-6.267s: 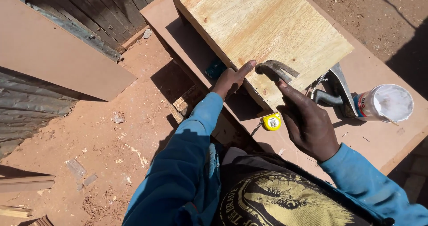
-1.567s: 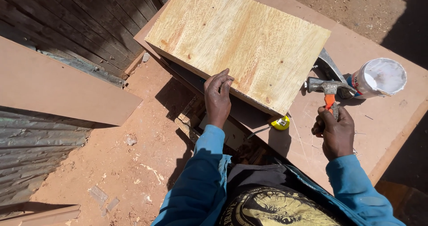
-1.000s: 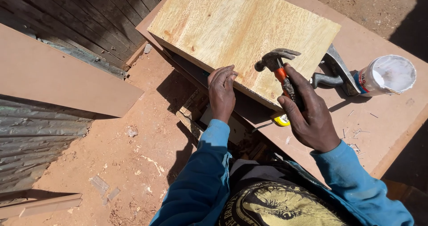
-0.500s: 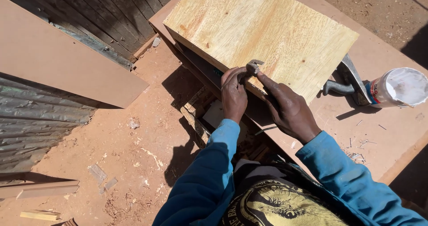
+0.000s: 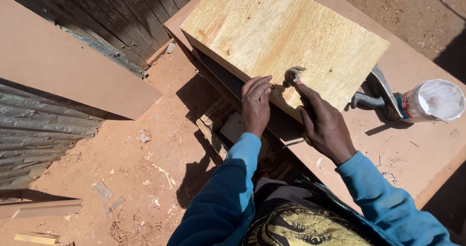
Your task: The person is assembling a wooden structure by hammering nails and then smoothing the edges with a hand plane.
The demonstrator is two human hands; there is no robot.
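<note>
A pale plywood box (image 5: 286, 37) lies on a brown board workbench (image 5: 427, 144). My left hand (image 5: 256, 105) rests its fingertips on the box's near edge, pinched as if on a small nail that I cannot make out. My right hand (image 5: 323, 124) grips a claw hammer, whose metal head (image 5: 292, 75) sits on the plywood right beside my left fingertips. The hammer's handle is hidden inside my fist. Both sleeves are blue.
A metal hand plane (image 5: 376, 96) and a white plastic tub (image 5: 432, 101) stand on the bench to the right, with loose nails (image 5: 394, 161) near them. A brown board (image 5: 68, 66) leans against the wooden wall at left. Wood scraps (image 5: 43, 209) lie on the red dirt ground.
My right hand picked the hammer up from the bench at right and brought it left. Its head now rests on the plywood edge next to my left fingers.
</note>
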